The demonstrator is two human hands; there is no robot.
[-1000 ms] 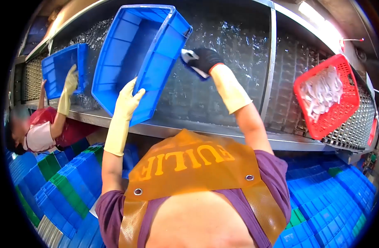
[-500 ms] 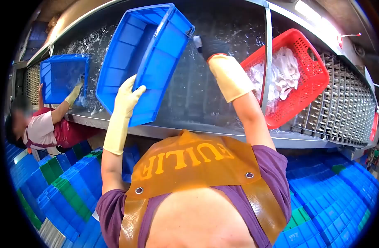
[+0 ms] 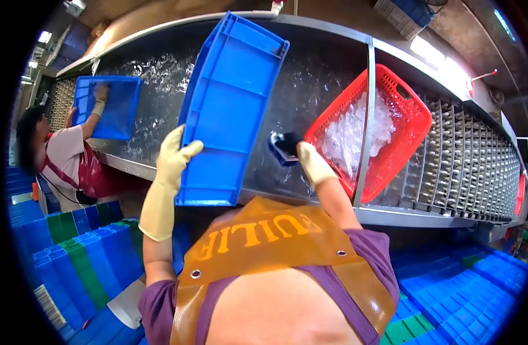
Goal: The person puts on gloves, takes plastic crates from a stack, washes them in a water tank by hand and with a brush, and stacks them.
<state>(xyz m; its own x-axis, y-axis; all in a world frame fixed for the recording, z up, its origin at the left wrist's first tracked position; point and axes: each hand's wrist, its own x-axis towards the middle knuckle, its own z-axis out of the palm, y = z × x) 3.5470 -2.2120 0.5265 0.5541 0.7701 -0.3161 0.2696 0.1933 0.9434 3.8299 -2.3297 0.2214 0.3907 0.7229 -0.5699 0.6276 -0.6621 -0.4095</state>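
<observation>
My left hand, in a pale yellow rubber glove, grips the near left edge of a blue crate. The crate is tilted on its side over the water trough, so its outer side faces me. My right hand, with a dark glove over a yellow one, is closed on a blue-and-white scrubbing brush just right of the crate. Beside that hand a red basket with pale, whitish pieces lies in the trough, under the metal crossbar.
A co-worker at the left reaches into another blue crate. The metal trough edge runs in front of me. A studded conveyor is at the right. Stacked blue and green crates stand below on both sides.
The blue crate has been turned so its outer side shows. My right hand moved down with the brush. The red basket shifted left, under the crossbar.
</observation>
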